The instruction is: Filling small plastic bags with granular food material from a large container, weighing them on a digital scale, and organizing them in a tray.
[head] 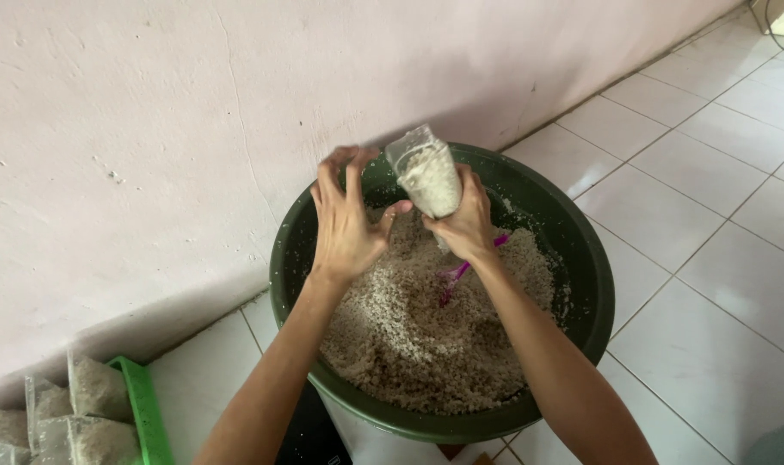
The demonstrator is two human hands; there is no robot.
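Right hand (469, 226) clamps a small clear plastic bag of pale grain (428, 178) from below, mouth tilted up-left. Left hand (347, 220) beside it, fingers spread, thumb just at the bag, not gripping. Both over the far half of a round dark-green plastic basin (594, 293) heaped with the same grain. Magenta plastic scoop (455, 275) half buried mid-heap. Basin's far rim near the pink wall (151, 129); open white floor tiles (710, 215) right. Green crate of filled bags (142, 413) bottom left, well apart.
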